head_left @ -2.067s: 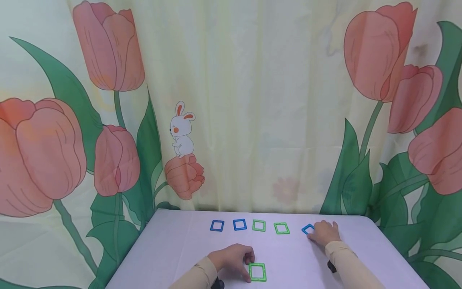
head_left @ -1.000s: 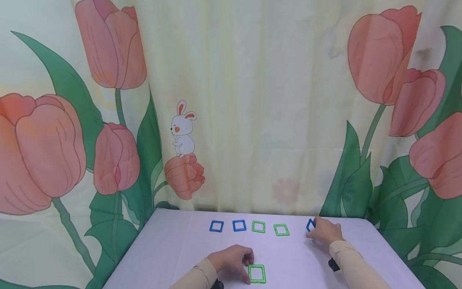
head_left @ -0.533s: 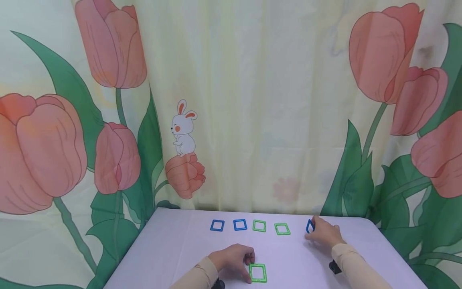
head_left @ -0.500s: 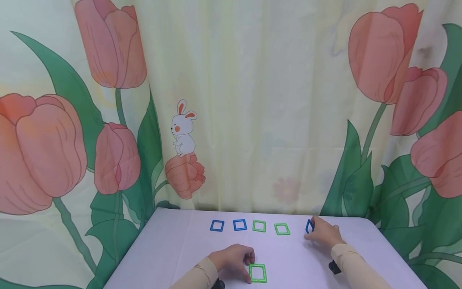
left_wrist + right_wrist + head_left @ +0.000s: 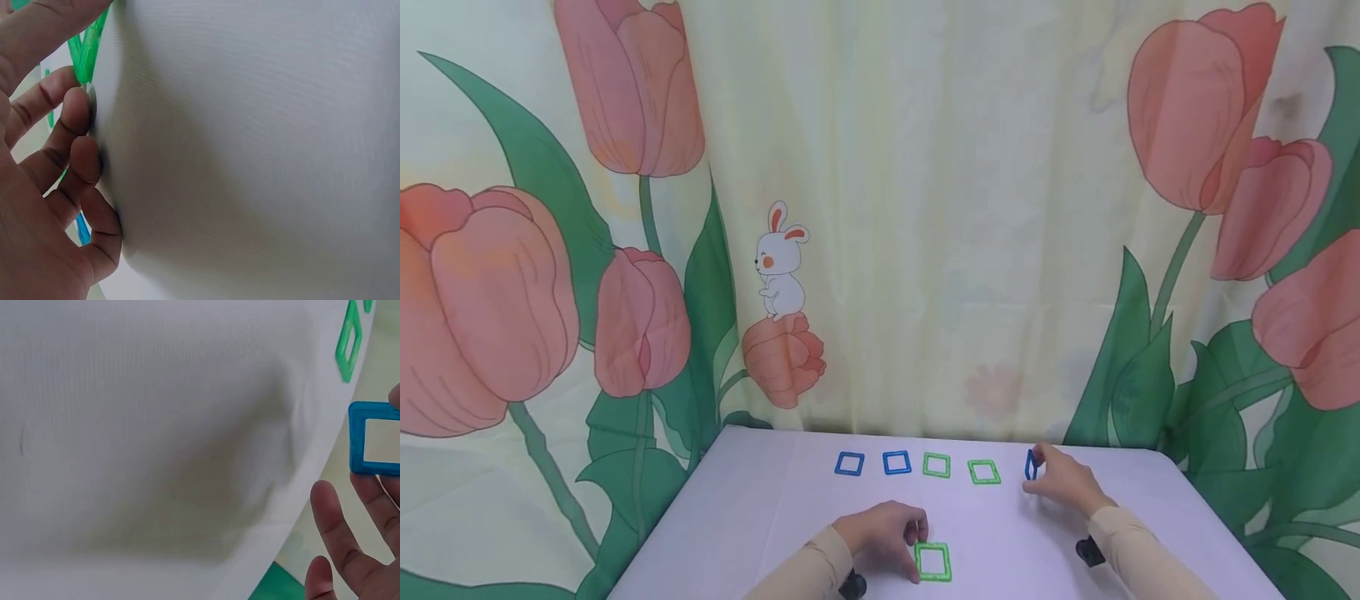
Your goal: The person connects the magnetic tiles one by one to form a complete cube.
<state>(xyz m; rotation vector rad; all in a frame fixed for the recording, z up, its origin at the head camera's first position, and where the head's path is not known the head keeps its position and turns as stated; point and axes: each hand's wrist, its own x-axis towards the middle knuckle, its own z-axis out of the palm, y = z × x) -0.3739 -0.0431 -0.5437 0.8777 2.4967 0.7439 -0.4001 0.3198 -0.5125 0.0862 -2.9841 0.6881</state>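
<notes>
In the head view my left hand (image 5: 887, 532) pinches the left edge of a green hollow square building tile (image 5: 948, 562), near the table's front. The left wrist view has the thumb and index finger at that green tile (image 5: 92, 50), the other fingers curled close to the cloth. Farther right and back, my right hand (image 5: 1063, 479) holds a blue hollow square building tile (image 5: 1027, 465) upright, thumb below and fingers above. Seen from the right wrist, this blue tile (image 5: 357, 437) is gripped by opposite edges; part of it runs out of frame.
Along the table's back lie a blue tile (image 5: 851, 454), another blue tile (image 5: 897, 453), a green tile (image 5: 925, 464) and a second green tile (image 5: 981, 461), spaced apart. A white cloth covers the table (image 5: 760, 492). Behind it hangs a tulip-printed curtain (image 5: 895, 250).
My right hand has lifted the blue tile from lying flat to upright and shifted it slightly left. The left hand and its green tile have stayed in place.
</notes>
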